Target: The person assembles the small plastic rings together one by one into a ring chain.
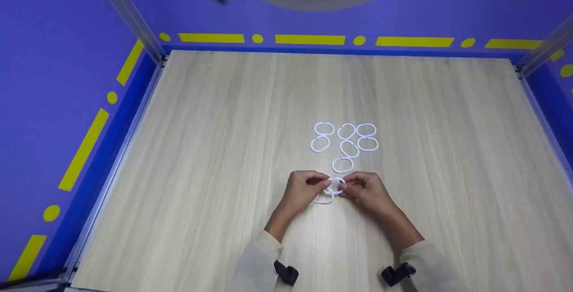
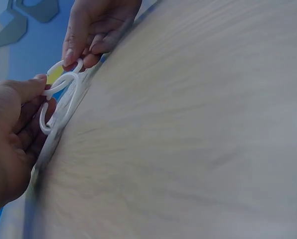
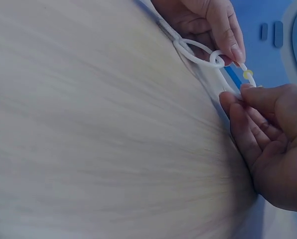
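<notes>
Linking step seemingly in hand: left hand (image 1: 304, 190) and right hand (image 1: 365, 190) each pinching linked white oval plastic rings (image 1: 332, 190) just above pale wood-grain counter (image 1: 201, 148) toward near edge, seven loose white rings (image 1: 344, 142) beyond, next probably needing another ring hooked on.

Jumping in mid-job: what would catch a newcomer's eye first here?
Both hands meet near the front middle of the wooden table: the left hand and right hand pinch linked white rings between them. Just beyond lies a cluster of loose white rings, seven as far as the head view shows. Bright purple walls with yellow dashes surround the table.
</notes>
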### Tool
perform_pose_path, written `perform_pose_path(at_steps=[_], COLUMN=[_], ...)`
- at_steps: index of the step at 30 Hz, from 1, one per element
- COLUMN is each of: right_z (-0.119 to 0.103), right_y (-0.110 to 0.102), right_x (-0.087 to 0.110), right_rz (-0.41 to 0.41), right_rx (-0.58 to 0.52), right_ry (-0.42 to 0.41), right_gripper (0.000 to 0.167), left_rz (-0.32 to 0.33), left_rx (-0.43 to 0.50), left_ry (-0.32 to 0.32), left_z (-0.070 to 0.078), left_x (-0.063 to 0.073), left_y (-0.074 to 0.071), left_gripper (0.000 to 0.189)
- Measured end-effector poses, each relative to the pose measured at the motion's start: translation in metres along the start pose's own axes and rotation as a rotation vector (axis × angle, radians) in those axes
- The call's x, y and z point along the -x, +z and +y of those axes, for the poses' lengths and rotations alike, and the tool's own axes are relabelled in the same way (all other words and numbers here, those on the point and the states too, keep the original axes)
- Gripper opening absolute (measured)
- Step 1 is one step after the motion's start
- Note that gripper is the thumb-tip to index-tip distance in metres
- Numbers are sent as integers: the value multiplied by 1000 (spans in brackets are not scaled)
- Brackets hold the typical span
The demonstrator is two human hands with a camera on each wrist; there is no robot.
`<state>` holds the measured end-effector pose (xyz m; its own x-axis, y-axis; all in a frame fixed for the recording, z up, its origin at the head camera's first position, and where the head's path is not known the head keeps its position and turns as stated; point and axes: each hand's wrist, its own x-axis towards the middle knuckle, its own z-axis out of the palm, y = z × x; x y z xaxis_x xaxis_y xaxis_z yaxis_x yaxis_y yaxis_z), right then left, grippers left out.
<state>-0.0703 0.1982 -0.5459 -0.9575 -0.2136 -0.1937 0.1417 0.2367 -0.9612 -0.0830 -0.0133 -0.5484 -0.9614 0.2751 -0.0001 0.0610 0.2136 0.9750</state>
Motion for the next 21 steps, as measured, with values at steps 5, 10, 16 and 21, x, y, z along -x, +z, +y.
perform_pose_path(at_steps=[5,10,16,21], right_z=[0,-2,-6,-10], right_y=[-5,-10,-5,3], right_x=[0,-5,-16,-24], right_rz=[-49,70,325,337], right_rx=[7,84,467,651], right_ry=[-15,1,-62,-49], right_gripper=[22,22,25,50], left_rz=[0,-12,-16,-14], left_rx=[75,116,123,94], left_ry=[-24,-32,-50,-59], left_z=[-3,-4,-4,-4], left_x=[-1,-1,-1,-1], left_y=[-1,-2,-3,-4], left_gripper=[11,12,12,12])
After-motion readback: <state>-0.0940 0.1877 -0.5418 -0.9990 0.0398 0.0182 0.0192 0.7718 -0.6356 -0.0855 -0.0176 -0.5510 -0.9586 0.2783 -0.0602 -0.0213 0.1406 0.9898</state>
